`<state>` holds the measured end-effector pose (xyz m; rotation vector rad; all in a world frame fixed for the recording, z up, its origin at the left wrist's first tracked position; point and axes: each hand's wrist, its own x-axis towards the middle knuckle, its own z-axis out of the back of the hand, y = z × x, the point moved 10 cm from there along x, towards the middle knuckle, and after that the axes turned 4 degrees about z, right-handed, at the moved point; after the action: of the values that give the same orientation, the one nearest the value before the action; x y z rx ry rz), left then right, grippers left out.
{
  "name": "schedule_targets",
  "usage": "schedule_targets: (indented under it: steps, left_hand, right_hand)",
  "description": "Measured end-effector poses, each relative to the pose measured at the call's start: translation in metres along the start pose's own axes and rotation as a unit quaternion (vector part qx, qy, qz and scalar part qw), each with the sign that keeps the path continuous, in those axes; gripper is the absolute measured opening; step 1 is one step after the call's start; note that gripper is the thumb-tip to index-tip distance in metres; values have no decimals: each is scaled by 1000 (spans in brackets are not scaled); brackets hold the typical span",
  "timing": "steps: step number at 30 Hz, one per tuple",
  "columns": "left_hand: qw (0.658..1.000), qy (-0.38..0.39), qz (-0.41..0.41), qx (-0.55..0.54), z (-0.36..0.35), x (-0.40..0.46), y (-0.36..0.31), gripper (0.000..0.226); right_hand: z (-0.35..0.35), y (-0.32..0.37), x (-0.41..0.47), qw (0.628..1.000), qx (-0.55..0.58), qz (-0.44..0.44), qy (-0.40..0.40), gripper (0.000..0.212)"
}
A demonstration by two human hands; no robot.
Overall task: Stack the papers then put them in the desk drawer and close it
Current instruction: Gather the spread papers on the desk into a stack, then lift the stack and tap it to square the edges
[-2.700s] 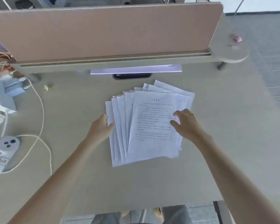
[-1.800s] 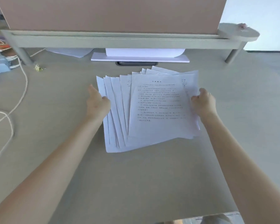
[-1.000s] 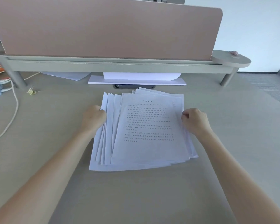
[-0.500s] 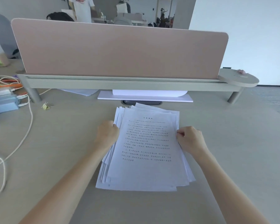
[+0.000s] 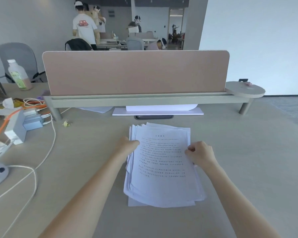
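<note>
Two hands (left hand, right hand), one papers pile

Soft, even daylight fills the scene, brightest on the pale wall at right. Shadows are faint: a light one lies under the shelf and along the left edge of the papers. No glare shows. The wide lens bows the table edges, and the printed text reads blurred.
</note>
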<state>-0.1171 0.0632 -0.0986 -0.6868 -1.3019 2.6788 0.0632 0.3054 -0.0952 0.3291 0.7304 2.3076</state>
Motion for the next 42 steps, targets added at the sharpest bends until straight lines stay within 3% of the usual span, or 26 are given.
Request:
schedule_targets:
  steps: [3, 7, 11, 14, 16, 21, 26, 29, 32, 35, 42]
  left_hand:
    - [999, 29, 2, 29, -8, -8, 1, 25]
    - [995, -18, -47, 81, -4, -8, 2, 28]
    - [996, -6, -75, 52, -2, 4, 1, 20]
    - [997, 53, -59, -21, -7, 25, 5, 59]
    - [993, 82, -71, -41, -7, 36, 5, 68]
    - [983, 130, -87, -100, 0, 31, 6, 43]
    - [967, 131, -104, -191, 13, 31, 2, 103]
    - [955, 131, -128, -234, 20, 2, -26, 79]
    - [946, 137, -157, -247, 27, -18, -50, 67]
    - [937, 126, -198, -260, 42, -38, -75, 40]
    - [918, 59, -280, -276, 80, -81, -91, 30]
  right_hand:
    - [-2, 2, -8, 998, 61, -7, 16, 19]
    - [-7, 2, -10, 997, 82, -15, 0, 12]
    - [-15, 7, 0, 996, 85, -7, -25, 29]
    - [-26, 5, 9, 996, 84, -25, -11, 21]
    - [-28, 6, 13, 995, 96, -33, -7, 19]
    - [-31, 4, 12, 985, 162, -64, -5, 25]
    - [-30, 13, 10, 962, 255, -94, 21, 65]
    - [-33, 20, 1, 910, 396, -106, 67, 47]
    - [-12, 31, -9, 866, 491, -81, 50, 28]
    - [28, 47, -18, 866, 498, -32, -14, 22]
    - [95, 91, -56, 884, 449, 73, -107, 16]
